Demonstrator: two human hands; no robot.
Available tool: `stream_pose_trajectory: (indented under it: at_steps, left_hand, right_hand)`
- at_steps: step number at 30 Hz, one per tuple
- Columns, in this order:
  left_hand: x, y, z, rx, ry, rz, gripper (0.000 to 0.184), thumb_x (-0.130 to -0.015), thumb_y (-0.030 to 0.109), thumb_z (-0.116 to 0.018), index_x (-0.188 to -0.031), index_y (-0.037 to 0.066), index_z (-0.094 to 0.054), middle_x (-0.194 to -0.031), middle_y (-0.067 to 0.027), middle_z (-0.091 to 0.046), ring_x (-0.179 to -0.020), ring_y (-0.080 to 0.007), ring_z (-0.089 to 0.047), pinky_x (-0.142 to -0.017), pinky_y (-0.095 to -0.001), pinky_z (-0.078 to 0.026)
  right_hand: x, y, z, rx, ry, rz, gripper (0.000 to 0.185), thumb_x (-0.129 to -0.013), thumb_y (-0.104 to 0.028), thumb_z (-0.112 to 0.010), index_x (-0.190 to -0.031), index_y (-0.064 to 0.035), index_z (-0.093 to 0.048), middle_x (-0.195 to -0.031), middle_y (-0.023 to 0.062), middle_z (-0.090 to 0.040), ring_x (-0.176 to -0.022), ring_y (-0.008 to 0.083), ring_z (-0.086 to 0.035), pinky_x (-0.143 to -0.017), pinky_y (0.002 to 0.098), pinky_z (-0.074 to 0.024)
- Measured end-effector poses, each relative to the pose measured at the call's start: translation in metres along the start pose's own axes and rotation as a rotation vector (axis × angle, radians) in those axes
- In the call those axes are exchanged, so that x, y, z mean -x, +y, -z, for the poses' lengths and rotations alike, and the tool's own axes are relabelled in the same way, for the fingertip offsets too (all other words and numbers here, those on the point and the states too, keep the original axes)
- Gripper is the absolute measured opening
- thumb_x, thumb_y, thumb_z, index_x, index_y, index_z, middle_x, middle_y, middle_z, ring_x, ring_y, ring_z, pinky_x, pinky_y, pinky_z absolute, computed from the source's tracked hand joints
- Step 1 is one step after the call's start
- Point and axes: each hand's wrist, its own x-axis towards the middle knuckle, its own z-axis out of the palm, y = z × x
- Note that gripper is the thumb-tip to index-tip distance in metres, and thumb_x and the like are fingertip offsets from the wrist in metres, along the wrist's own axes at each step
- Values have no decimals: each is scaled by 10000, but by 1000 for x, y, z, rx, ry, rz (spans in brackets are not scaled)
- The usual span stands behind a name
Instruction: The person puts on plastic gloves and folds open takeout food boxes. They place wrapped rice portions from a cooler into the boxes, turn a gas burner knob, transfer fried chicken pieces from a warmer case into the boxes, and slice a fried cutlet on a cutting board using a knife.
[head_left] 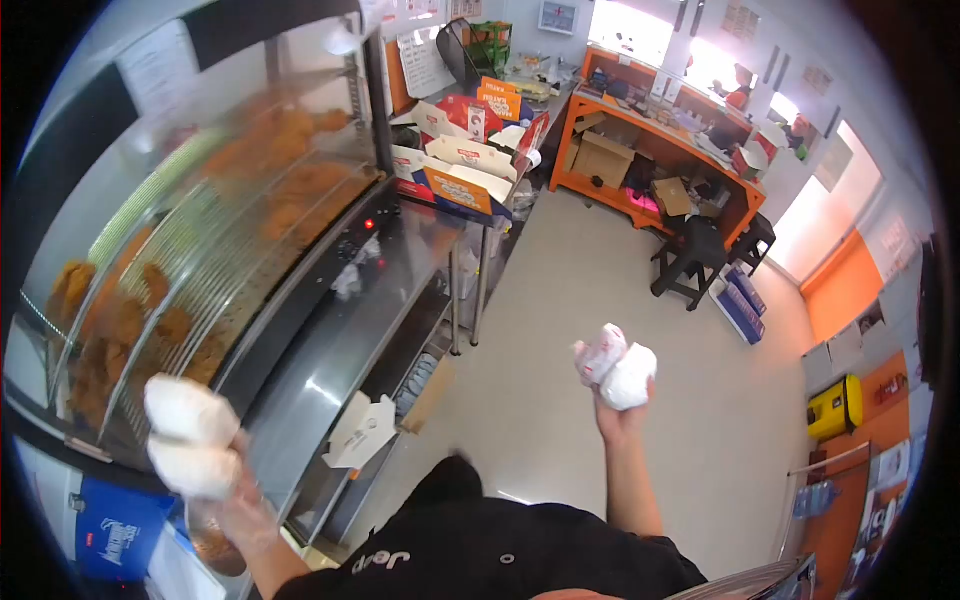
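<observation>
My left hand (247,508), slightly blurred, is closed around two rounded white wrapped bundles (192,435), one above the other, at the lower left. It is in front of the lower end of a glass display warmer (215,220) with pieces of fried chicken (130,325) on its racks. Out over the floor, my right hand (622,422) grips a plain white wrapped bundle (631,378) and a second one in paper with reddish print (602,355). What is inside the wrappings is hidden.
Along the warmer runs a steel counter (345,310), with an open carton (360,430) below it. Food boxes (465,175) crowd the counter's far end. Across the tiled floor (540,280) stand an orange desk (640,115) and black stools (690,260). A yellow bag (835,408) is at right.
</observation>
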Motion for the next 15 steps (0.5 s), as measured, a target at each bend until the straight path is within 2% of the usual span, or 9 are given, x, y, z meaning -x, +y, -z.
stream_pose_trajectory:
  at_steps: [1,3,4,6,9,11,12,13,15]
  left_hand:
    - [-21,-23,8,37,-156,18,465,-806,263,-552,-1237,109,-470,-1217,-161,-499,-1107,-367,-483,-883,-518,-427]
    - [-47,-126,-5,-177,-2,30,601,-777,341,-582,-1309,133,-395,-1243,-146,-475,-1125,-352,-482,-863,-541,-434]
    - [-65,-168,-9,-173,-12,20,601,-777,341,-582,-1309,133,-395,-1243,-146,-475,-1125,-352,-482,-863,-541,-434]
    - [-113,-245,-29,-422,-59,96,808,-655,401,-677,-1343,142,-341,-1253,-131,-460,-1108,-367,-495,-786,-495,-508]
    - [-159,-324,-75,-346,98,116,823,-629,375,-697,-1346,186,-340,-1265,-134,-447,-1117,-357,-492,-783,-496,-511]
    - [-189,-394,-107,-270,131,205,860,-609,377,-712,-1353,177,-328,-1289,-139,-429,-1148,-360,-469,-814,-522,-497]
    - [-203,-420,-121,-371,143,231,866,-613,370,-713,-1357,170,-319,-1318,-149,-398,-1177,-373,-441,-855,-564,-468]
    - [-224,-443,-107,-342,3,289,829,-631,325,-697,-1343,107,-334,-1281,-143,-445,-1171,-365,-451,-901,-553,-450]
    - [-260,-486,-68,-356,26,477,743,-656,235,-691,-1295,21,-378,-1208,-145,-509,-1136,-337,-494,-938,-493,-445]
  right_hand:
    - [-13,15,-2,-38,66,-19,667,-778,-459,-593,-1313,-120,-382,-1370,70,-385,-1294,267,-308,-1101,452,-183]
    - [-87,2,37,-72,123,-35,678,-771,-457,-601,-1312,-113,-380,-1366,75,-387,-1292,268,-311,-1103,456,-183]
    - [-115,-2,52,-52,76,-78,700,-758,-458,-612,-1312,-103,-374,-1360,82,-390,-1285,273,-323,-1101,463,-194]
    - [-170,-12,71,-16,21,-129,761,-720,-461,-642,-1312,-75,-359,-1351,101,-395,-1260,293,-362,-1087,481,-242]
    - [-219,-24,94,39,137,-161,758,-725,-464,-632,-1316,-78,-354,-1347,104,-401,-1254,303,-373,-1072,488,-272]
    - [-272,-43,134,36,246,-198,710,-759,-447,-602,-1317,-83,-356,-1342,110,-407,-1259,304,-368,-1068,490,-276]
    - [-294,-51,150,-1,236,-167,685,-776,-443,-583,-1316,-86,-359,-1340,111,-410,-1256,305,-371,-1065,491,-280]
    - [-318,-58,169,-39,222,-137,660,-792,-438,-563,-1315,-90,-362,-1339,113,-412,-1253,306,-374,-1061,492,-283]
    - [-368,-65,213,-36,194,-137,621,-815,-461,-522,-1301,-99,-384,-1336,100,-423,-1247,306,-381,-1056,492,-283]
